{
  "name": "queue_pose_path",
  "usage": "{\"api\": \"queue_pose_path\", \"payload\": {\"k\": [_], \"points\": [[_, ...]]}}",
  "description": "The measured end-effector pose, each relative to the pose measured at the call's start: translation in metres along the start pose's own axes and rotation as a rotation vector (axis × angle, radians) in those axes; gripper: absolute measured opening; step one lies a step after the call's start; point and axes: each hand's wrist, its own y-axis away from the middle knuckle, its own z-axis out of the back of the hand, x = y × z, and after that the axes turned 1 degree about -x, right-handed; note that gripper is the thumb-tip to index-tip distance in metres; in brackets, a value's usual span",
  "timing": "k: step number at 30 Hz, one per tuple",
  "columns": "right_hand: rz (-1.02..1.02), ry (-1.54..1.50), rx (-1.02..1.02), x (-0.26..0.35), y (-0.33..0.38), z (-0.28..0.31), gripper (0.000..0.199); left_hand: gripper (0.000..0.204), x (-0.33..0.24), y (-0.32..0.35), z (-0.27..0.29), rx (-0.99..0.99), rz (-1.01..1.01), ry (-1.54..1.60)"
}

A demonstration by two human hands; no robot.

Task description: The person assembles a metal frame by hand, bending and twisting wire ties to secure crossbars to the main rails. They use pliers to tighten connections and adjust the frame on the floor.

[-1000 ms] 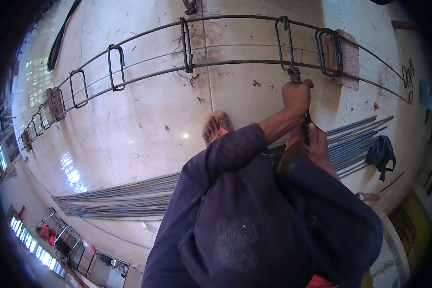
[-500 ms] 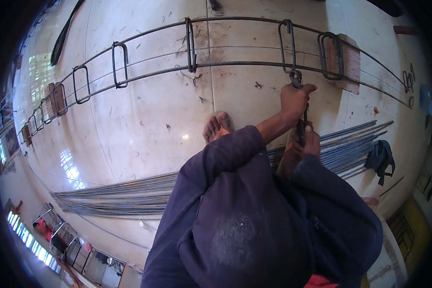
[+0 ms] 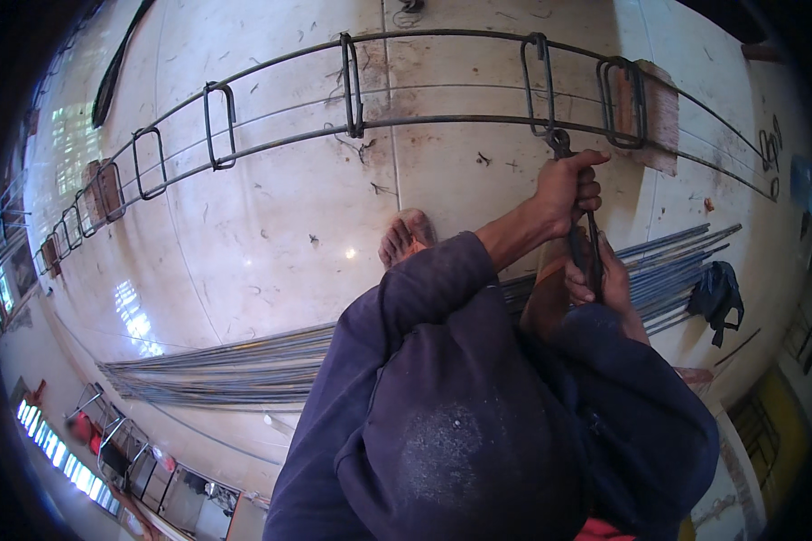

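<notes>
Long-handled pincers [image 3: 589, 257] have their jaws at the lower bar of a rebar frame [image 3: 460, 119], beside a rectangular stirrup [image 3: 538, 83]. My left hand [image 3: 567, 191] is closed round them just below the jaws, its thumb sticking out to the right. Lower down, my right hand [image 3: 612, 278] has the handle ends between its thumb and fingers, in a looser hold. Whether wire sits in the jaws is too small to tell. More stirrups [image 3: 352, 86] stand along the two long bars.
Wooden blocks [image 3: 659, 117] prop the frame above the tiled floor. A bundle of steel rods [image 3: 226, 365] lies across, passing behind my body, with a dark plastic bag [image 3: 717, 298] at its right end. My bare foot [image 3: 408, 236] is on the tiles among wire scraps. Another person [image 3: 86, 431] is far left.
My right hand has loosened and shifted a little down and right, so more of the handles shows. My left hand has edged right, still round the pincers near the jaws.
</notes>
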Motion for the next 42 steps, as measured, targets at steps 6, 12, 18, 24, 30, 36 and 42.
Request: {"api": "queue_pose_path", "payload": {"k": [6, 12, 18, 24, 30, 36, 42], "points": [[-0.029, 0.119, -0.112, 0.009, 0.011, -0.003, 0.043, 0.013, 0.004, -0.006, -0.005, -0.064, -0.023, 0.0], [-0.134, -0.285, 0.128, -0.005, 0.002, 0.017, 0.042, 0.014, 0.003, -0.004, -0.008, -0.167, -0.027, -0.067], [-0.28, -0.626, 0.431, -0.014, -0.006, 0.023, 0.041, 0.015, 0.01, -0.001, -0.006, -0.237, -0.151, -0.06], [-0.168, -0.296, 0.237, -0.009, -0.001, 0.015, 0.039, 0.018, 0.018, -0.007, 0.006, -0.159, -0.117, 0.044], [-0.049, 0.052, -0.101, -0.008, 0.013, 0.009, 0.035, 0.018, 0.02, -0.007, -0.007, -0.244, -0.132, 0.013], [0.279, 0.996, -0.321, 0.009, 0.041, -0.016, 0.034, 0.012, 0.024, -0.011, -0.013, -0.441, -0.236, -0.042], [0.316, 1.362, -0.475, 0.012, 0.041, -0.03, 0.038, 0.011, 0.029, -0.015, -0.015, -0.461, -0.289, -0.095]]}}
